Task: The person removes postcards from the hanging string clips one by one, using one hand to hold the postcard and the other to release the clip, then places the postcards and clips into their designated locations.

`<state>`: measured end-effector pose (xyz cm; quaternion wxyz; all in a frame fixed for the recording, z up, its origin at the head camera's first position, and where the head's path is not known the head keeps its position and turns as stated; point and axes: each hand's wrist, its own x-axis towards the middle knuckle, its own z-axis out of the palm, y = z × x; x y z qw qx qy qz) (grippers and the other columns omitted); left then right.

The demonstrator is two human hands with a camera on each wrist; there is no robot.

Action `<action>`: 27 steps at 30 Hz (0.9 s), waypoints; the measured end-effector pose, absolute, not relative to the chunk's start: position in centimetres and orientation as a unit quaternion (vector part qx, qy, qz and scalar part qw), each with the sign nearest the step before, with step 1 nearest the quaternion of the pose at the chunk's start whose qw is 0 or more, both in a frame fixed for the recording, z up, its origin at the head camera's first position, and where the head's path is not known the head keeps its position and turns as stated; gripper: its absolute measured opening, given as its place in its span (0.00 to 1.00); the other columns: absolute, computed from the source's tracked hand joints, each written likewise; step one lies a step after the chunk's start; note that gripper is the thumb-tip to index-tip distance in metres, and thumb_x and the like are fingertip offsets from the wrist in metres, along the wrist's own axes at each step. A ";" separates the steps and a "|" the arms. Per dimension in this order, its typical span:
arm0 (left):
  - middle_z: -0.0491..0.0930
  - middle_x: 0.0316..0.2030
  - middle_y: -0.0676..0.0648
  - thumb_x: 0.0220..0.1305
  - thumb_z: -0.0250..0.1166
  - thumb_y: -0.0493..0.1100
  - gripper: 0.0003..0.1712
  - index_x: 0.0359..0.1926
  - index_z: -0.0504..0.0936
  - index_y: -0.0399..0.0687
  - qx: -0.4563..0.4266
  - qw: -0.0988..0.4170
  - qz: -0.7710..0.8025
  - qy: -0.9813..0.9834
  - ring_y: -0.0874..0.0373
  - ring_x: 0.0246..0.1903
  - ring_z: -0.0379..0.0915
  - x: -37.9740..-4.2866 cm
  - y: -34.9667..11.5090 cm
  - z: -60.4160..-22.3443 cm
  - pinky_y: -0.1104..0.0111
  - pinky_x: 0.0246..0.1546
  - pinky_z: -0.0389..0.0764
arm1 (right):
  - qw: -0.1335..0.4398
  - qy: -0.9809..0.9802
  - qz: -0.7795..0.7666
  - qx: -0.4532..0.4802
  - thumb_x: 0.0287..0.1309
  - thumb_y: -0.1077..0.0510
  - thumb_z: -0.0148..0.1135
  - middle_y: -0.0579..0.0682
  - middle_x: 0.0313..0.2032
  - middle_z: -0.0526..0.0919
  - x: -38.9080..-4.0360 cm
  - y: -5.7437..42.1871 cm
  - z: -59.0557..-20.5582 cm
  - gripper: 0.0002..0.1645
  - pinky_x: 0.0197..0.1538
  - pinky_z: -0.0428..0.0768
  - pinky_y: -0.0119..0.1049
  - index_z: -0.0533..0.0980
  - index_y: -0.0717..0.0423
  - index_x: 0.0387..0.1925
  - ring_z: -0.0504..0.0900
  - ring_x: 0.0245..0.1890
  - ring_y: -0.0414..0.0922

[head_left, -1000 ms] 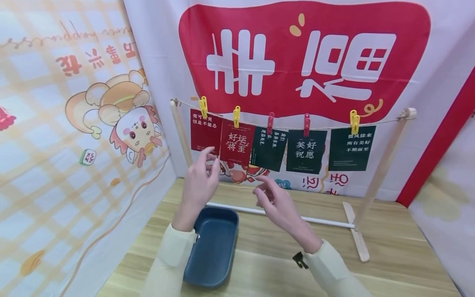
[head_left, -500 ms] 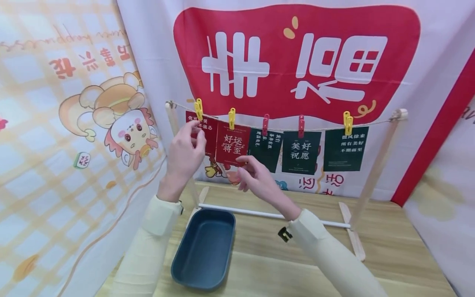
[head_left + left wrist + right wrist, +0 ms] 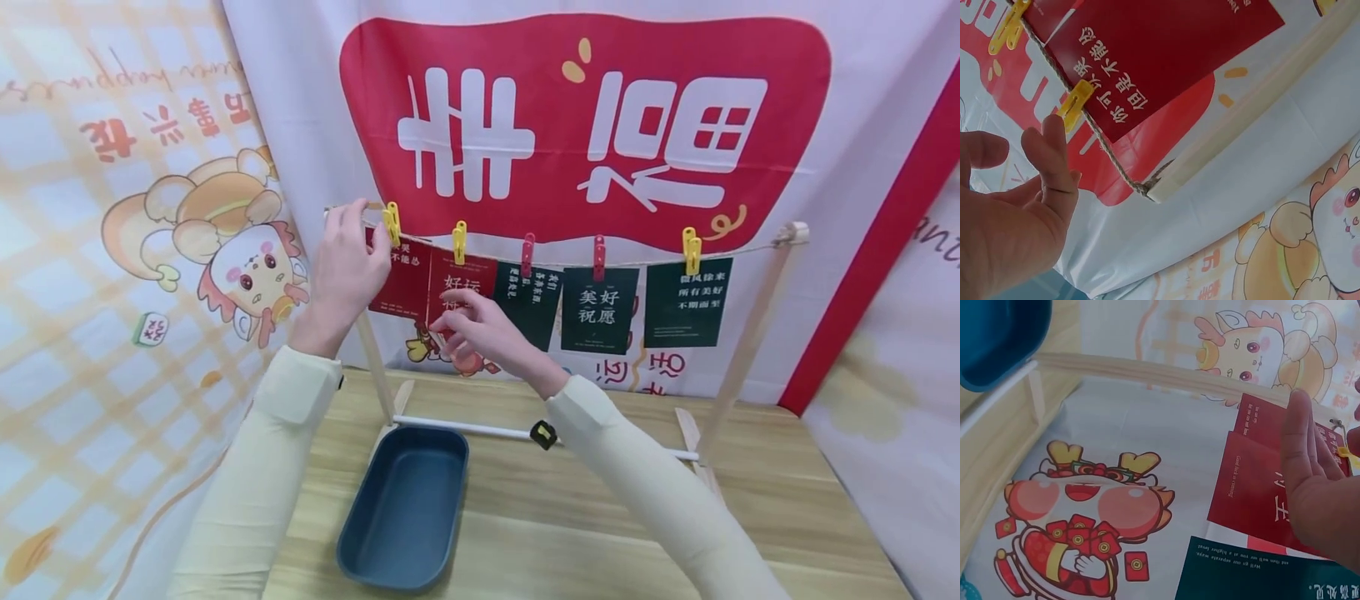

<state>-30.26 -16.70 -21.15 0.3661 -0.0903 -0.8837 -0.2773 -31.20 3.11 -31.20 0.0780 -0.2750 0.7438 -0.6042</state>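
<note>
My left hand point(image 3: 347, 271) is raised at the left end of a twine line point(image 3: 1110, 150), fingertips right at the leftmost yellow clothespin point(image 3: 1077, 104). In the left wrist view its thumb stands apart from loosely bent fingers. That clothespin holds a red card point(image 3: 1160, 56) with white writing. My right hand point(image 3: 483, 333), fingers loosely extended, is in front of a second red card point(image 3: 465, 271), covering part of it. A yellow clothespin point(image 3: 460, 242) holds this card. Further right hang green cards point(image 3: 600, 325) under pink clothespins point(image 3: 528, 254) and a yellow one.
A wooden stand with an upright post point(image 3: 750, 350) and a white crossbar point(image 3: 498, 432) carries the twine. In front of its left side, a dark blue tray point(image 3: 405, 508) sits on the wooden table point(image 3: 562, 525). A printed cloth point(image 3: 675, 50) hangs close behind the cards.
My left hand has risen from below the first red card to the leftmost clothespin. My right hand has moved left and up, from below the green cards to the second red card.
</note>
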 end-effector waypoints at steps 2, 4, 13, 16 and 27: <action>0.70 0.65 0.37 0.72 0.51 0.50 0.29 0.69 0.66 0.41 -0.092 0.353 -0.269 -0.891 0.44 0.59 0.72 -30.6 -16.9 -20.8 0.50 0.59 0.77 | 0.091 0.747 -0.596 -0.280 0.68 0.49 0.56 0.54 0.53 0.82 -31.5 2.5 -31.0 0.33 0.45 0.85 0.49 0.59 0.50 0.70 0.88 0.38 0.48; 0.70 0.65 0.36 0.73 0.51 0.49 0.29 0.69 0.66 0.39 -0.102 0.346 -0.260 -0.896 0.43 0.62 0.70 -30.9 -17.1 -20.5 0.49 0.60 0.76 | 0.105 0.750 -0.589 -0.282 0.67 0.48 0.57 0.53 0.53 0.82 -31.7 2.1 -30.7 0.34 0.45 0.85 0.48 0.58 0.49 0.71 0.88 0.39 0.48; 0.71 0.64 0.36 0.74 0.52 0.48 0.28 0.69 0.66 0.42 -0.155 0.316 -0.217 -0.911 0.43 0.62 0.70 -32.6 -18.2 -19.7 0.49 0.60 0.76 | 0.116 0.762 -0.579 -0.266 0.67 0.48 0.58 0.57 0.54 0.81 -32.6 1.2 -29.8 0.35 0.45 0.85 0.47 0.58 0.50 0.70 0.87 0.43 0.55; 0.71 0.64 0.38 0.74 0.51 0.51 0.29 0.70 0.65 0.44 -0.154 0.301 -0.219 -0.915 0.44 0.61 0.70 -33.0 -18.4 -19.6 0.50 0.59 0.77 | 0.104 0.757 -0.592 -0.256 0.69 0.49 0.56 0.58 0.53 0.82 -32.9 1.1 -29.6 0.33 0.47 0.85 0.50 0.59 0.51 0.69 0.87 0.42 0.56; 0.71 0.62 0.38 0.75 0.44 0.56 0.31 0.72 0.62 0.46 -0.111 0.230 -0.212 -0.943 0.46 0.56 0.69 -33.7 -18.2 -19.2 0.50 0.58 0.77 | 0.084 0.769 -0.597 -0.212 0.69 0.50 0.54 0.51 0.43 0.85 -33.9 0.0 -30.1 0.34 0.42 0.86 0.47 0.56 0.49 0.71 0.87 0.33 0.52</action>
